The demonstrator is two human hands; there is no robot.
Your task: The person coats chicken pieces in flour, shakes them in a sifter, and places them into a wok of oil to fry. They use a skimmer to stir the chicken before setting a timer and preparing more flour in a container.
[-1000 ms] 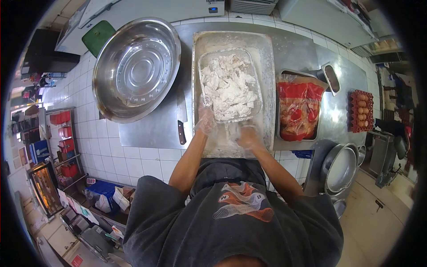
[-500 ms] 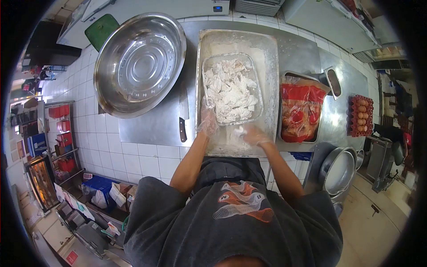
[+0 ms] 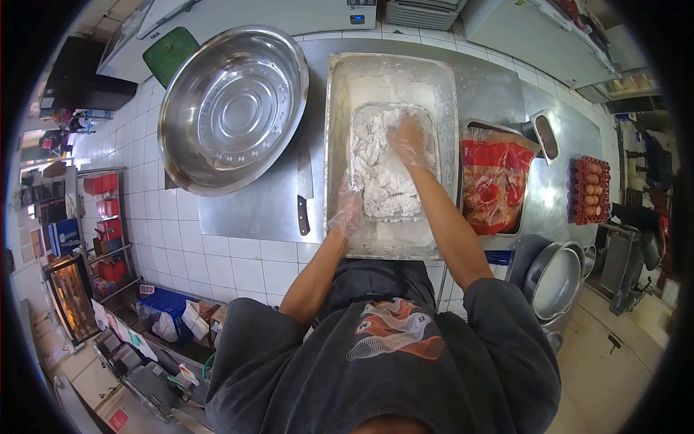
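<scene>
A wire basket full of flour-coated pieces, which look like meat, sits in a large metal tray dusted with white flour. My left hand, in a clear plastic glove, grips the basket at its left edge. My right hand, gloved the same way, reaches over the basket's far right part and touches the coated pieces. Its fingers are blurred and partly lost against the flour.
Left of the tray lie a knife and a big steel basin. To the right are a tray of bagged red meat, a small metal container and an egg carton. A round pot stands at the lower right.
The basket has shifted rightward and slightly nearer within the tray. My right hand has gone from the flour at the tray's near end to the pieces inside the basket. My left hand stays at the basket's left side.
</scene>
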